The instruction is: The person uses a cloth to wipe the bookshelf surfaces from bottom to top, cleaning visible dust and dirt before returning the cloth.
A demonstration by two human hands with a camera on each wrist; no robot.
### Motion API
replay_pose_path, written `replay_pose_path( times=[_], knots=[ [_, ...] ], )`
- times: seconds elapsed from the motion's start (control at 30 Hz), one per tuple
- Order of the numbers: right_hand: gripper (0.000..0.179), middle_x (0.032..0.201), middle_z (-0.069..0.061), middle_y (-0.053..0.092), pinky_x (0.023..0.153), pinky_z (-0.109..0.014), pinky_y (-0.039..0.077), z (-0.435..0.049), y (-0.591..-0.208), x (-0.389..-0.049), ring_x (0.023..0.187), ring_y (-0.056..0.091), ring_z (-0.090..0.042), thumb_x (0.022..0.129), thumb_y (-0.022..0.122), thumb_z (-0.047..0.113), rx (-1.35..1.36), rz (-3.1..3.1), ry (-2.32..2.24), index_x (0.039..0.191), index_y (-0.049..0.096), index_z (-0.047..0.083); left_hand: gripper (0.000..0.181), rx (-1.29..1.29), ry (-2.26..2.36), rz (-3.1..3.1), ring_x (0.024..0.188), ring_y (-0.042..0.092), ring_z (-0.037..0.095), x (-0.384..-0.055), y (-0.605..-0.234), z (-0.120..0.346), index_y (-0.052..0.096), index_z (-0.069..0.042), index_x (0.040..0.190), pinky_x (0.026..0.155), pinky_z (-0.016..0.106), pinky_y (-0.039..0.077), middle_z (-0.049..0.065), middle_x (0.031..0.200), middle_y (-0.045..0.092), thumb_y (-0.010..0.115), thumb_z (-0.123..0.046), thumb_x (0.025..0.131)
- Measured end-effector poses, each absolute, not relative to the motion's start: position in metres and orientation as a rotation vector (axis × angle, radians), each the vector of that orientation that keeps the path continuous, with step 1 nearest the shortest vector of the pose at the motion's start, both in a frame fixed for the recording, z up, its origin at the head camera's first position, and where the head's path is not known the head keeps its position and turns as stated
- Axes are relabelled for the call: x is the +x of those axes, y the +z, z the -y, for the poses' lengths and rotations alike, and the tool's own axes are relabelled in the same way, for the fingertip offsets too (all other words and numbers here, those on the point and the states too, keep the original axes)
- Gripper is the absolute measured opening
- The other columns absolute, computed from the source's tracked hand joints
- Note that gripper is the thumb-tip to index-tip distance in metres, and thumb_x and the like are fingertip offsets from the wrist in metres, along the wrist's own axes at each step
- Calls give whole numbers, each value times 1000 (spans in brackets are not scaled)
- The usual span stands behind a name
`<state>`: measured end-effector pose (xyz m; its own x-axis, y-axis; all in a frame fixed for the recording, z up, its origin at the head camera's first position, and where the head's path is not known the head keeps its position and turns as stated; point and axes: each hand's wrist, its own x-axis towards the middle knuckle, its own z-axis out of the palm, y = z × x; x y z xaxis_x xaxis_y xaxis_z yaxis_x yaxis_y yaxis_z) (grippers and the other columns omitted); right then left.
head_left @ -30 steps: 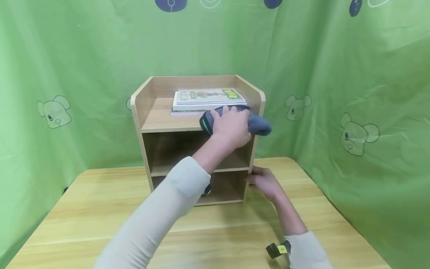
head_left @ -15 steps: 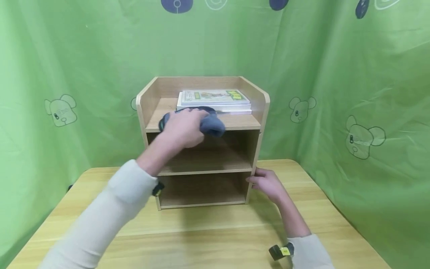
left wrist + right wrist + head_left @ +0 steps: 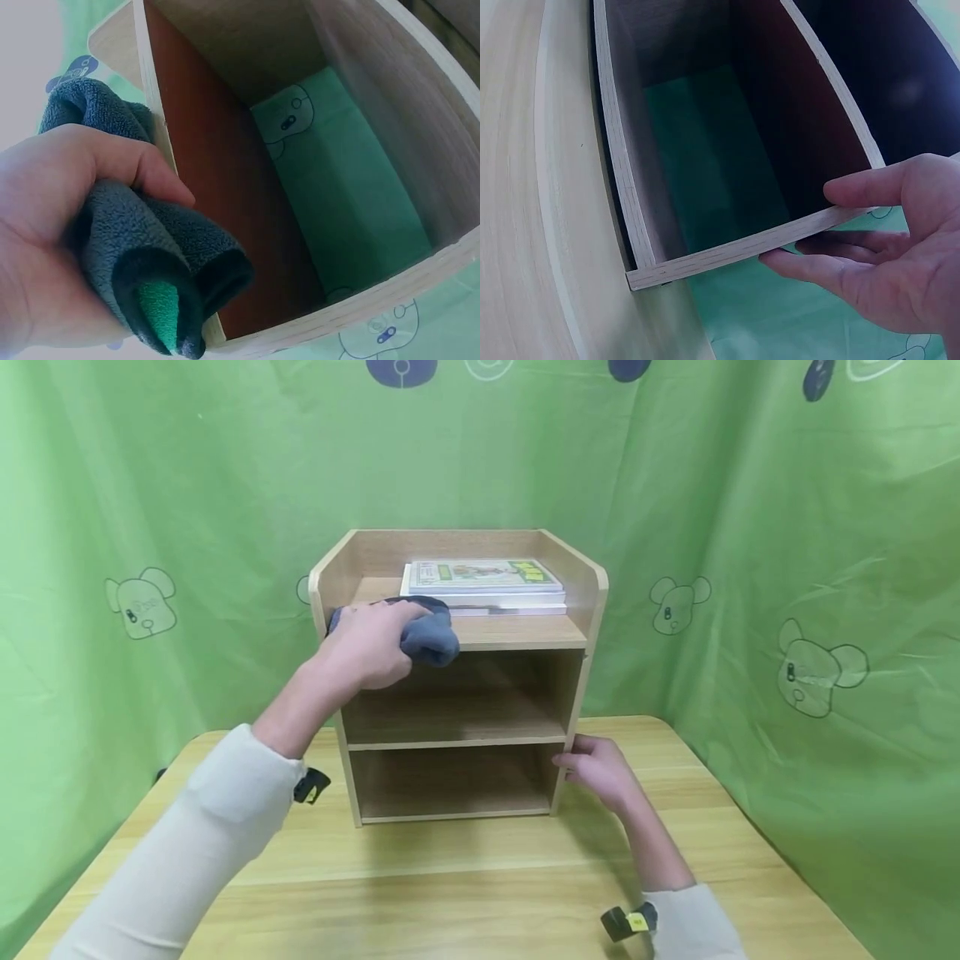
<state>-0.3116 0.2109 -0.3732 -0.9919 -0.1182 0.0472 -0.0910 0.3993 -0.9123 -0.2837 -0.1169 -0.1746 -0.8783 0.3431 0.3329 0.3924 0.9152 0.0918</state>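
Note:
A small wooden shelf unit (image 3: 457, 746) stands on the table. My left hand (image 3: 367, 643) grips a bunched blue-grey cloth (image 3: 431, 639) at the left end of the top board's front edge. In the left wrist view the cloth (image 3: 127, 225) shows a dark border and a green underside, its folds against the board edge. My right hand (image 3: 600, 768) holds the unit's right side panel low down. The right wrist view shows the thumb of that hand (image 3: 900, 255) inside the panel edge (image 3: 757, 241) and the other fingers outside it.
Several books (image 3: 487, 585) lie stacked on the top board, behind the cloth. Raised side walls and a back rail border that board. A green curtain (image 3: 225, 468) with bear prints hangs behind and beside the wooden table (image 3: 450, 893).
My left hand has moved the cloth leftward along the top board's front edge, from its right end to its left end. My right hand stays on the side panel.

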Motion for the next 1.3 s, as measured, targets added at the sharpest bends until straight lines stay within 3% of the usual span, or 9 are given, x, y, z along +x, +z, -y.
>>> replay_pose_path(
  times=[0.23,0.4,0.73,0.97,1.13,1.3],
  knots=[
    [65,142,-36,51,106,-50,48,-216,-374,-315,127,57,-46,94,64,15,-186,-2618,-1660,146,39,-15,68,-470,-289,2770,138,44,35,-278,-182,111,52,-19,145,111,64,25,10,150,52,63,-3,80],
    [66,140,-36,51,105,-48,50,-219,-375,-318,126,57,-47,94,65,14,-182,-2574,-1704,145,37,-16,72,-399,-297,2737,146,37,37,-278,-190,95,51,-19,148,116,72,10,13,155,48,66,-5,79],
    [59,139,-34,53,101,-47,53,-222,-378,-320,118,63,-43,94,63,14,-155,-2521,-1770,143,43,-13,80,-434,-210,2744,141,41,33,-285,-191,12,45,-30,151,117,70,14,8,150,51,80,-23,79],
    [47,126,-36,61,94,-44,57,-222,-379,-319,110,68,-40,97,57,5,-217,-2455,-1855,139,47,-15,68,-448,-164,2744,146,37,34,-291,-189,-48,46,-32,149,120,66,16,9,152,50,75,-33,87],
    [47,124,-36,61,95,-46,57,-220,-377,-317,110,68,-42,96,56,3,-241,-2475,-1842,139,47,-16,64,-478,-167,2739,146,38,33,-292,-188,-47,47,-31,148,119,66,18,6,152,51,72,-29,89],
    [51,130,-35,59,98,-47,54,-219,-377,-317,114,66,-42,94,58,6,-203,-2526,-1777,140,46,-14,69,-520,-183,2748,137,48,30,-289,-185,-19,49,-30,147,115,64,26,3,148,56,75,-20,84]
  ],
)
